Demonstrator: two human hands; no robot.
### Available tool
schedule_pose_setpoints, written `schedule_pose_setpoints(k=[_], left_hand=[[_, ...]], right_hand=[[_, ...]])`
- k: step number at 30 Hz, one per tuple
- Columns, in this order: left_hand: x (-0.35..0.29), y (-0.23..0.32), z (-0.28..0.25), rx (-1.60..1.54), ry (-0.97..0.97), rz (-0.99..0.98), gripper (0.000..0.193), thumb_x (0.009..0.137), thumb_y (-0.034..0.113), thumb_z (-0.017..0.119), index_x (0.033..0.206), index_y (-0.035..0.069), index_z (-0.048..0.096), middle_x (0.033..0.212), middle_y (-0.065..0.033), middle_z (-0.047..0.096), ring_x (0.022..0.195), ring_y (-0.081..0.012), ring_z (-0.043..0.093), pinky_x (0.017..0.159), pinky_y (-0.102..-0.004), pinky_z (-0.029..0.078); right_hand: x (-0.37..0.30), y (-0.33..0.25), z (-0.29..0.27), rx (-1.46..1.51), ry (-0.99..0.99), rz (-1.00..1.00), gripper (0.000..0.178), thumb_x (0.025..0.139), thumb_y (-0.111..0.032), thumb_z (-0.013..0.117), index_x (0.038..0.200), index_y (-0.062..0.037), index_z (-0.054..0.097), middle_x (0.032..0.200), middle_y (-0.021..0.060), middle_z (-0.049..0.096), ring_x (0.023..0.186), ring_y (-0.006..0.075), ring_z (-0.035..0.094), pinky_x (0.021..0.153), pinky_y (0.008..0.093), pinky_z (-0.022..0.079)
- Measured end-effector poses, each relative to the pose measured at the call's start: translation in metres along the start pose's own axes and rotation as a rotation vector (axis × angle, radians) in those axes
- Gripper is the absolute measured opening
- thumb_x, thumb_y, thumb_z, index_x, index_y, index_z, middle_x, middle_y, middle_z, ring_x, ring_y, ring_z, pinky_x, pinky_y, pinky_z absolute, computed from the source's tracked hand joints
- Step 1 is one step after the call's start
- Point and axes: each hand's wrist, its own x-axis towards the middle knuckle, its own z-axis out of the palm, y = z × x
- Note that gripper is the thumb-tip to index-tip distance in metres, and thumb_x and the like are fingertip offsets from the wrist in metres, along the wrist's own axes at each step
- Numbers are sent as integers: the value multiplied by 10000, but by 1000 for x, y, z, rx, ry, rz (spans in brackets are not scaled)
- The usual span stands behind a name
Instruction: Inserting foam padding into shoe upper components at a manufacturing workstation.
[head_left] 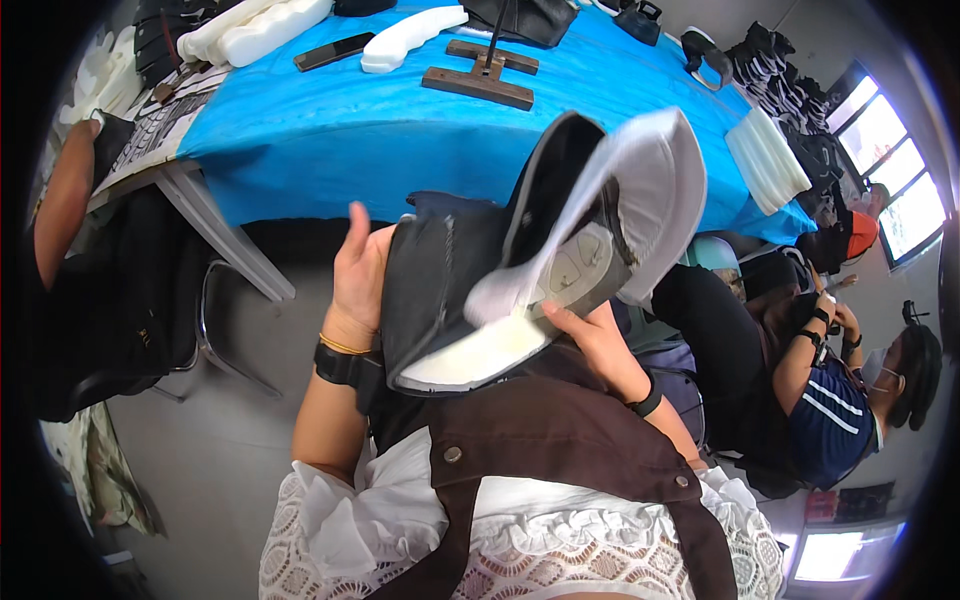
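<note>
A black leather-like sewn piece with white padding inside stands over my lap. Its pale grey flap is folded up and blurred, and a beige panel with stitched outlines shows within. Whether this is a bag, a boot shaft or a cover, I cannot tell. My left hand rests against its left side, thumb stretched up and away, the other fingers hidden behind it. With its thumb over the edge, my right hand grips the piece at the lower right; its remaining fingers are underneath.
Ahead stands a table under a blue sheet. On it lie a metal stand, a phone, white foam shapes and black pieces. A person sits at the right; another person's arm shows at the left.
</note>
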Motion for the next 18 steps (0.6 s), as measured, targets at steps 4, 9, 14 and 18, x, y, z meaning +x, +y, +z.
schedule_pose_setpoints(k=[4, 9, 14, 18], left_hand=[[1, -2, 24, 466, 478, 37, 482, 943, 482, 513, 962, 14, 626, 892, -78, 676, 744, -115, 651, 674, -242, 524], [0, -4, 21, 770, 701, 245, 495, 946, 503, 506, 644, 110, 502, 586, 46, 490, 503, -34, 428, 466, -198, 339], [11, -3, 14, 801, 745, 402, 496, 937, 488, 537, 615, 113, 501, 567, 57, 448, 501, -27, 396, 465, -199, 298], [29, -2, 12, 805, 802, 410, 503, 944, 467, 538, 608, 92, 525, 563, 47, 454, 506, -36, 389, 479, -212, 300]], right_hand=[[-1, -6, 2, -135, -25, -129, 410, 892, -143, 634, 1243, 10, 487, 1222, 90, 513, 1110, 177, 469, 949, 316, 387], [-3, -8, 3, -201, -160, -116, 449, 922, -203, 607, 1283, 14, 452, 1208, 95, 512, 1120, 182, 465, 962, 325, 378], [-3, -9, 7, -269, -50, -224, 469, 922, -270, 590, 1263, 26, 460, 1148, 129, 558, 1058, 220, 517, 924, 342, 411], [0, -7, 5, -347, 78, -323, 484, 920, -389, 561, 1169, 26, 547, 1051, 189, 623, 995, 298, 599, 873, 370, 451]])
